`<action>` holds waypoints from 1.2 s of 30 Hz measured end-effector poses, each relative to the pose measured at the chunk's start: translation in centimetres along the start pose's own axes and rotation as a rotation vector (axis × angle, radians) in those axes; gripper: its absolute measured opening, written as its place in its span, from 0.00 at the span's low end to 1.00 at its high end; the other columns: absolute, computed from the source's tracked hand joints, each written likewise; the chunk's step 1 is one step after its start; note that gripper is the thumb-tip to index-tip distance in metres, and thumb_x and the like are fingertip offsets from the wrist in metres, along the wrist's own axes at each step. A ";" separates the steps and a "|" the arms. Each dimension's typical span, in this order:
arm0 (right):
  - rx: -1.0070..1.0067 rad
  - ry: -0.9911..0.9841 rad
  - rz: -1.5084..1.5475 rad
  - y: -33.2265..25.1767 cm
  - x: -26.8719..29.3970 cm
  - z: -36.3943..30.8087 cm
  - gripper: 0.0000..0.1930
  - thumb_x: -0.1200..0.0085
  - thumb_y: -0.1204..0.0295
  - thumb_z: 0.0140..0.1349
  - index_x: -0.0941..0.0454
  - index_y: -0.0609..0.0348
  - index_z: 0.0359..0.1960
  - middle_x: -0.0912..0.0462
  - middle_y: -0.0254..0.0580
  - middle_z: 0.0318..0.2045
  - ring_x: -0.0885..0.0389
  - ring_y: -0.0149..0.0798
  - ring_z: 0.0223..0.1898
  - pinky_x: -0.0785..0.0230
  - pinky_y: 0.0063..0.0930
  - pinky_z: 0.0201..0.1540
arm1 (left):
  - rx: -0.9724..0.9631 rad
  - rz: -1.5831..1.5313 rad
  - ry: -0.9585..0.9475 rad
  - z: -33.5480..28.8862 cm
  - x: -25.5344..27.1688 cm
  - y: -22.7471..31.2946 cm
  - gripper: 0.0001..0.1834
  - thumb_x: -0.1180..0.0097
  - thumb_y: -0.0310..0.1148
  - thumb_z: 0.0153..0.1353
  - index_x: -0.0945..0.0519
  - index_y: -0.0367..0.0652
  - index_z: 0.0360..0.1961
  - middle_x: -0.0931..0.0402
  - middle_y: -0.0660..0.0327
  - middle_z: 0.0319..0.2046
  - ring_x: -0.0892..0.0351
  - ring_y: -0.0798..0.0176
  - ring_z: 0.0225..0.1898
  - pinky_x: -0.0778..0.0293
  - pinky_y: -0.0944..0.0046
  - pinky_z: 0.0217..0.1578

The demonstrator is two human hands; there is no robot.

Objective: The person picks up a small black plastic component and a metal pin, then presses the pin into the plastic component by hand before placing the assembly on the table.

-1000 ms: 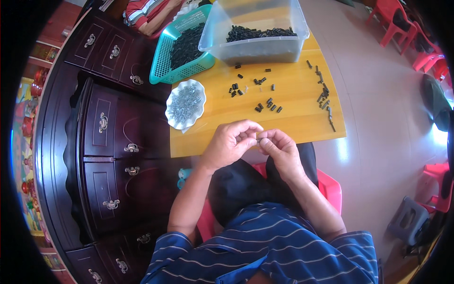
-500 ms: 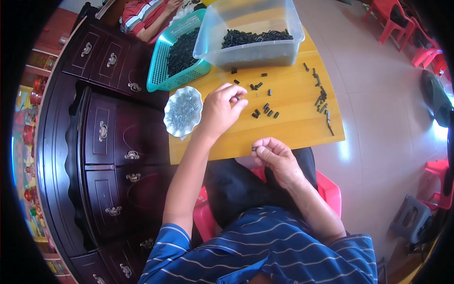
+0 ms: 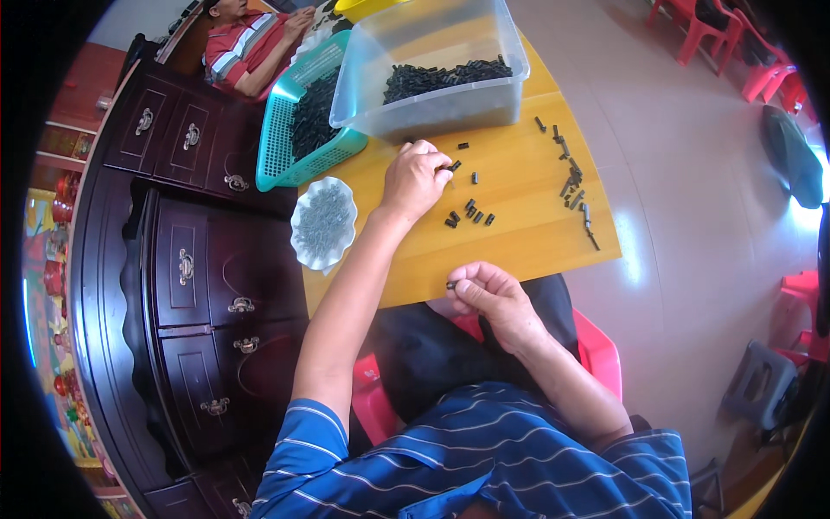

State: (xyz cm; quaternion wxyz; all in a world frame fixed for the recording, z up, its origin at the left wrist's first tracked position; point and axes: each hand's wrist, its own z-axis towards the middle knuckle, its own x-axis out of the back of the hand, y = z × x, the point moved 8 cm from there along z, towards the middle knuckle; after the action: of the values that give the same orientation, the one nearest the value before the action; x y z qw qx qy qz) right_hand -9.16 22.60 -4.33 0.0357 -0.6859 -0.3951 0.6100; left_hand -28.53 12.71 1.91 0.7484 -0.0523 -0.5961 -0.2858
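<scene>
My left hand (image 3: 413, 179) reaches over the wooden table, its thumb and fingers pinched at a small black cylinder (image 3: 456, 165). The fingers partly hide that spot. Close to the table's near edge, my right hand (image 3: 497, 298) pinches another small black piece (image 3: 451, 285) between thumb and forefinger, with only its end showing. Several loose black cylinders (image 3: 470, 208) lie between the hands, and single ones (image 3: 475, 178) rest farther up. To the left of my left forearm stands a white scalloped dish (image 3: 303, 251) with many small shiny metal pieces (image 3: 323, 221).
A clear plastic bin (image 3: 467, 105) and a teal basket (image 3: 322, 164), both holding black pieces, stand at the far side. A row of longer black pieces (image 3: 573, 182) lies along the table's right edge. Dark drawers (image 3: 186, 268) flank the left. Another person (image 3: 251, 43) sits beyond.
My left hand has moved slightly outward over the table, its fingertips now at a black cylinder. My right hand keeps its pinch near the edge. The whole view has shifted a little.
</scene>
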 end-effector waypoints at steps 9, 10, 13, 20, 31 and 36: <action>-0.008 0.045 -0.007 -0.2 0.0 0.0 0.07 0.44 0.72 0.74 0.20 0.59 0.49 0.14 0.34 0.38 0.19 0.26 0.37 0.25 0.20 0.44 | -0.109 0.043 0.027 0.5 -0.5 0.5 0.04 0.34 0.31 0.56 0.10 0.44 0.31 0.15 0.56 0.35 0.19 0.49 0.43 0.22 0.52 0.48; -0.008 0.043 -0.010 -0.2 0.0 0.0 0.07 0.44 0.72 0.74 0.20 0.59 0.49 0.14 0.34 0.38 0.19 0.26 0.37 0.25 0.20 0.45 | -0.127 0.049 0.039 0.5 -0.4 0.7 0.05 0.35 0.30 0.57 0.11 0.43 0.31 0.15 0.57 0.35 0.19 0.49 0.43 0.22 0.52 0.47; -0.010 0.038 -0.009 -0.1 -0.1 -0.1 0.07 0.43 0.71 0.74 0.20 0.58 0.49 0.14 0.34 0.38 0.19 0.25 0.37 0.25 0.20 0.45 | -0.148 0.008 0.108 0.0 0.1 0.7 0.05 0.36 0.29 0.58 0.11 0.42 0.31 0.15 0.56 0.34 0.18 0.50 0.40 0.22 0.53 0.45; -0.006 -0.009 0.006 -0.4 0.1 -0.2 0.07 0.43 0.71 0.74 0.20 0.57 0.49 0.15 0.34 0.39 0.19 0.25 0.37 0.25 0.20 0.44 | 0.425 -0.794 0.078 -4.7 2.1 -1.1 0.07 0.43 0.26 0.68 0.13 0.38 0.38 0.16 0.65 0.33 0.20 0.72 0.32 0.25 0.70 0.35; 0.047 0.057 -0.056 -0.5 0.4 0.0 0.06 0.41 0.70 0.73 0.20 0.54 0.48 0.13 0.32 0.40 0.21 0.20 0.34 0.28 0.15 0.40 | 0.369 -0.970 -0.039 -13.5 4.6 4.5 0.10 0.46 0.30 0.74 0.16 0.35 0.47 0.18 0.64 0.38 0.22 0.74 0.38 0.25 0.72 0.44; 0.051 0.066 -0.070 -0.6 0.4 -0.1 0.06 0.41 0.70 0.72 0.20 0.54 0.47 0.12 0.33 0.40 0.20 0.20 0.34 0.27 0.16 0.41 | 0.236 -0.784 -0.011 -14.2 5.8 6.4 0.08 0.44 0.27 0.72 0.16 0.34 0.44 0.18 0.62 0.37 0.21 0.70 0.39 0.26 0.69 0.42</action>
State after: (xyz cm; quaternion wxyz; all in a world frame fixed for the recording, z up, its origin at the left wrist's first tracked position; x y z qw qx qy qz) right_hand -9.38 23.28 -4.28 0.0877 -0.6901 -0.4018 0.5954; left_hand -12.46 10.00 4.90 0.5806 0.2637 -0.6035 -0.4788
